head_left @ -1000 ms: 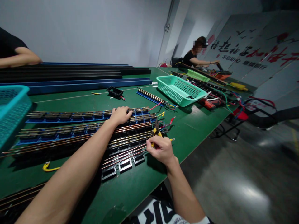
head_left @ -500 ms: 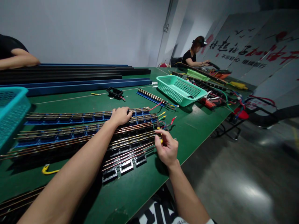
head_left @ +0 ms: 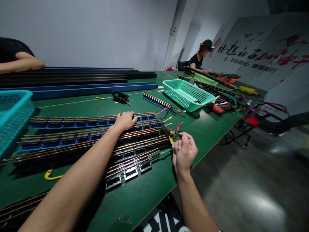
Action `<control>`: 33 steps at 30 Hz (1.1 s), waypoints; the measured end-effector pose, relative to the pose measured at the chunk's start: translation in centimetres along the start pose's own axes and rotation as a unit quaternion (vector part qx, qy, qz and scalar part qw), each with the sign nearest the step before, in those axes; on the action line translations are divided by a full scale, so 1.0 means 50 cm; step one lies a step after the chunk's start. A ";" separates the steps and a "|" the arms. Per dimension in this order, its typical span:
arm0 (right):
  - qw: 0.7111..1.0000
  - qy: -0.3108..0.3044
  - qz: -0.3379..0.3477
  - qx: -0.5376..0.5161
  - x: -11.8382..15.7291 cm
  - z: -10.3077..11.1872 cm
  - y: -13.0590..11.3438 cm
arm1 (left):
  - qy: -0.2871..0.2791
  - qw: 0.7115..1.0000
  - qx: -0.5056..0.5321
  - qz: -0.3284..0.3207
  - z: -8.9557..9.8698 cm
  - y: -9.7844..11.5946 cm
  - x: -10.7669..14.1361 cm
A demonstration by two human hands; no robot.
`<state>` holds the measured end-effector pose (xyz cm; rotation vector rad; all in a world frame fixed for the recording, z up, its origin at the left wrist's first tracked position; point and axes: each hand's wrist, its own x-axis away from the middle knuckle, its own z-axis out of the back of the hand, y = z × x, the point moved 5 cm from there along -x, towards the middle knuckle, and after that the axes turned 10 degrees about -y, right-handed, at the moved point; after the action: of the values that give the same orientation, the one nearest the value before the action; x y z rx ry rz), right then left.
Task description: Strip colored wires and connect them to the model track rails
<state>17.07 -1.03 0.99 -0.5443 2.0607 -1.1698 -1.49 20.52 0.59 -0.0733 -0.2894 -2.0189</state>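
Note:
My left hand [head_left: 126, 121] presses down on a long blue strip [head_left: 101, 124] fitted with metal rods, its fingers bent around the rods. In my right hand [head_left: 184, 152] are pliers [head_left: 172, 140] with yellow-and-black handles spread apart. Their jaws lie at the right end of the copper-coloured rods [head_left: 142, 132], close to several coloured wire ends. Whether the jaws touch a rod or wire I cannot tell. Beneath the nearer rods are black plastic holders [head_left: 130, 172]. A green-sleeved wire end [head_left: 165, 151] sticks out beside my right hand, and a red one [head_left: 180, 126] behind it.
A turquoise basket [head_left: 187, 102] stands beyond my hands, another [head_left: 18, 124] at the left. Long blue and black profiles [head_left: 94, 87] lie at the back. A short rod strip [head_left: 156, 101] and black frame [head_left: 120, 96] lie between. Two people sit at the green table [head_left: 205, 129].
My right hand has moved to the right, and the pliers show more fully, with their handles spread. My left hand stays on the blue strip. The view has shifted slightly.

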 end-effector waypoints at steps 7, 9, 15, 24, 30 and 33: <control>0.946 -0.166 0.125 0.248 0.031 -0.009 -0.033 | -0.001 1.000 0.005 -0.004 -0.001 0.000 -0.002; 0.913 -0.187 0.189 0.308 0.052 -0.010 -0.055 | -0.001 1.000 0.006 -0.002 0.000 0.000 -0.001; 0.919 -0.099 0.219 0.314 0.079 0.024 -0.108 | -0.003 1.000 0.000 -0.005 0.002 0.002 0.001; 0.942 0.024 0.164 0.291 0.049 0.071 -0.105 | -0.002 1.000 0.008 -0.004 0.000 0.000 -0.001; 0.944 -0.008 0.154 0.290 0.020 0.069 -0.075 | 0.000 1.000 0.007 -0.005 0.001 0.002 0.001; 0.917 -0.086 0.176 0.346 0.014 0.046 -0.080 | 0.000 1.000 0.005 -0.004 0.002 0.003 0.002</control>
<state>18.41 -4.82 3.39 0.0688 1.3791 -1.4502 -1.39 20.39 0.71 -0.0669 -0.3006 -2.0252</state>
